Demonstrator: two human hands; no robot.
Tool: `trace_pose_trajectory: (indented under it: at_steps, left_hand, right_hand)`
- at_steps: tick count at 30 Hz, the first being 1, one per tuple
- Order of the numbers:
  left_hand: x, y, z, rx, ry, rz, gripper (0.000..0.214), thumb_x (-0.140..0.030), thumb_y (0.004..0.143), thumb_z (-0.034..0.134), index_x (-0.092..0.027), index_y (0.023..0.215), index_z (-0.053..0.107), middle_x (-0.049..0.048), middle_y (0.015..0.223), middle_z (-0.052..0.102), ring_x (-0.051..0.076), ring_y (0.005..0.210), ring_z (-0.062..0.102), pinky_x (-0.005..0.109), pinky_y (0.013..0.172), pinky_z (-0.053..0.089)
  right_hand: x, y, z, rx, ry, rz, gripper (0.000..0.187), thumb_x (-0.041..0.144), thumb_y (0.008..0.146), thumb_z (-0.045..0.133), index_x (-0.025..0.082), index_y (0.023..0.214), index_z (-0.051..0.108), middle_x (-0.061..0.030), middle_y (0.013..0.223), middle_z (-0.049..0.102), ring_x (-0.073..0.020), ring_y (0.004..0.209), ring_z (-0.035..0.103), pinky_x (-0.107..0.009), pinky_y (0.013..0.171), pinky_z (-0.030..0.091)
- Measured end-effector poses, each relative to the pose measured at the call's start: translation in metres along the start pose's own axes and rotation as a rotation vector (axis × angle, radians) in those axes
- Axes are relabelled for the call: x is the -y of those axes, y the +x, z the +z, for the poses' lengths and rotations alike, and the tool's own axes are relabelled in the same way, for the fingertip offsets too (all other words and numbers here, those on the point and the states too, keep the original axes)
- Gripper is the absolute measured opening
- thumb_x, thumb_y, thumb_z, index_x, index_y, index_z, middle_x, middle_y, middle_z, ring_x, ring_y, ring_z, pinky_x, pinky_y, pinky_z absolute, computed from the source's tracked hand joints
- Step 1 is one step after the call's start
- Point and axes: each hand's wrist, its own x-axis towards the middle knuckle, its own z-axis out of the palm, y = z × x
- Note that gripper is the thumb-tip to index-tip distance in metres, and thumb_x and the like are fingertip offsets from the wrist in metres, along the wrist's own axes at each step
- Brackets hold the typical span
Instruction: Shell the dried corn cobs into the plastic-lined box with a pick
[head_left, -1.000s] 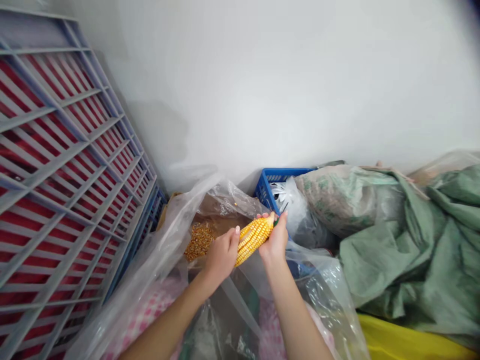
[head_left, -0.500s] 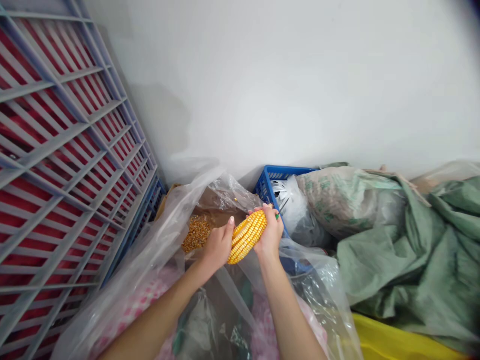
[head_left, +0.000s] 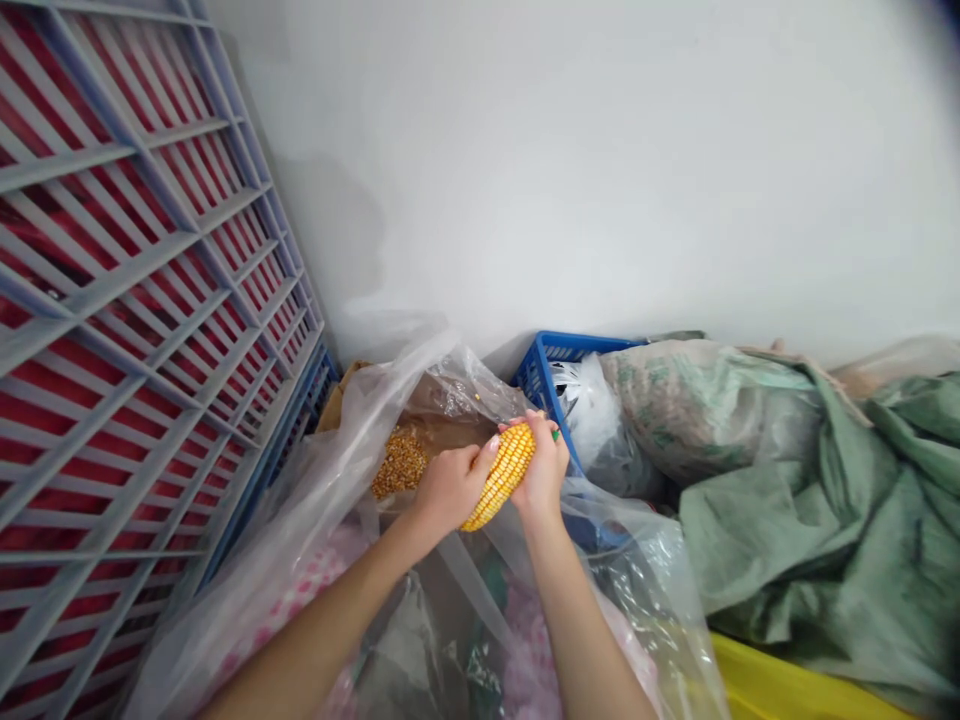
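Both hands grip one yellow ear of corn (head_left: 501,482), held tilted over an opened clear plastic bag (head_left: 360,430). My left hand (head_left: 454,484) wraps the ear's left side, its thumb pressed along the kernels near the upper end. My right hand (head_left: 543,468) is closed round the upper right side. A small green bit of something (head_left: 555,436) shows by the right fingers; I cannot make out what it is. Loose corn kernels (head_left: 400,462) lie heaped inside the bag, left of and beyond my left hand.
Tall stacked plastic crates (head_left: 150,300) with red behind their slats rise at the left. Right of the bag stands a blue basket (head_left: 534,366) holding white plastic. Beyond lie a stuffed woven sack (head_left: 675,400), green cloth (head_left: 810,520) and something yellow (head_left: 795,680). A white wall (head_left: 570,180) closes the back.
My left thumb and hand have moved up and right along the ear, covering more of its left side. The right hand keeps its hold. The view has shifted slightly.
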Motion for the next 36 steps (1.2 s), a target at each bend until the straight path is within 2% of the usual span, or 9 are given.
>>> trace_pose_trajectory:
  at_steps: [2,8,12,14,18,28,36]
  left_hand:
    - [0.002,0.001,0.001,0.021,-0.028,0.005,0.060,-0.053,0.087,0.015,-0.017,0.067,0.059,0.0066,0.067,0.064,0.016,0.061,0.056,0.025,0.054,0.028]
    - [0.008,0.002,0.000,-0.015,-0.038,0.002,0.065,-0.053,0.087,0.013,-0.016,0.061,0.059,0.0064,0.058,0.061,0.016,0.054,0.053,0.025,0.051,0.025]
    - [0.007,0.002,-0.003,0.066,-0.085,0.008,0.069,-0.053,0.087,0.006,-0.016,0.065,0.060,0.0074,0.065,0.064,0.018,0.060,0.057,0.025,0.053,0.030]
    - [0.006,0.002,-0.002,0.046,-0.086,0.022,0.066,-0.053,0.087,0.009,-0.016,0.071,0.061,0.0079,0.073,0.066,0.018,0.067,0.059,0.025,0.056,0.032]
    - [0.007,0.006,0.006,-0.074,-0.048,0.064,0.057,-0.052,0.087,0.018,-0.016,0.077,0.061,0.0089,0.079,0.067,0.018,0.072,0.060,0.025,0.060,0.034]
    - [0.023,0.023,0.018,-0.024,-0.122,0.114,0.062,-0.049,0.089,0.016,-0.013,0.071,0.064,0.0088,0.064,0.064,0.017,0.060,0.058,0.025,0.054,0.031]
    - [0.029,0.023,0.031,0.000,-0.166,0.084,0.061,-0.047,0.089,0.018,-0.011,0.073,0.064,0.0113,0.069,0.066,0.018,0.065,0.060,0.026,0.059,0.035]
  right_hand:
    - [-0.002,0.000,-0.001,0.000,0.001,0.010,0.026,0.025,0.060,0.066,0.019,0.068,0.042,0.0044,0.055,0.060,-0.0128,0.050,0.059,-0.024,0.051,0.048]
    - [-0.004,0.002,-0.004,0.018,-0.011,0.036,0.024,0.026,0.061,0.066,0.018,0.068,0.044,0.0042,0.054,0.060,-0.0128,0.050,0.059,-0.023,0.050,0.047]
    - [-0.003,0.001,0.000,0.022,-0.016,-0.013,0.027,0.027,0.062,0.065,0.020,0.066,0.039,0.0050,0.055,0.059,-0.0128,0.051,0.059,-0.024,0.050,0.046]
    - [-0.004,-0.002,0.001,0.049,-0.034,-0.046,0.031,0.027,0.062,0.065,0.020,0.065,0.035,0.0055,0.055,0.059,-0.0127,0.052,0.060,-0.024,0.053,0.047]
    - [-0.008,-0.005,0.002,0.117,-0.063,-0.066,0.035,0.026,0.062,0.065,0.021,0.064,0.031,0.0071,0.054,0.056,-0.0111,0.053,0.058,-0.025,0.058,0.048]
    - [-0.022,0.008,-0.011,0.083,-0.040,-0.065,0.030,0.023,0.063,0.064,0.019,0.062,0.034,0.0039,0.056,0.059,-0.0086,0.052,0.055,-0.022,0.056,0.044]
    - [-0.030,0.010,-0.017,0.082,-0.058,-0.067,0.028,0.024,0.062,0.063,0.019,0.062,0.036,0.0048,0.055,0.058,-0.0088,0.051,0.055,-0.022,0.056,0.045]
